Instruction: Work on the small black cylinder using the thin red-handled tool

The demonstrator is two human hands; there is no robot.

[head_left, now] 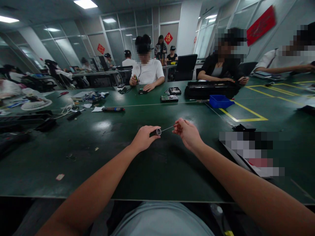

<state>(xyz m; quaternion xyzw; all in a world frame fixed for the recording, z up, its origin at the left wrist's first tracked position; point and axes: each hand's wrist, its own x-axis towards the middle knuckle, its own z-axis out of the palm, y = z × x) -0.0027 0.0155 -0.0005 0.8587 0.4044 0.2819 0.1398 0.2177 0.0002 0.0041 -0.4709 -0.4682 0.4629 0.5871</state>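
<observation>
My left hand [145, 137] is closed on a small round part [158, 131] with a pale rim and a dark inner face, gripped between thumb and fingers above the green table. In my right hand [187, 132] is a thin screwdriver [167, 128] with a reddish handle, mostly covered by the fingers. Its metal shaft points left at the round part. Whether the tip touches the part is too small to tell.
The green table [157, 177] bears a dark cylindrical tool [113, 109], opened hard drives [169, 98], a blue bin [220, 101] and a long black casing [211, 89]. Papers [253, 157] lie by my right forearm. Cables and parts clutter the left. Co-workers sit opposite.
</observation>
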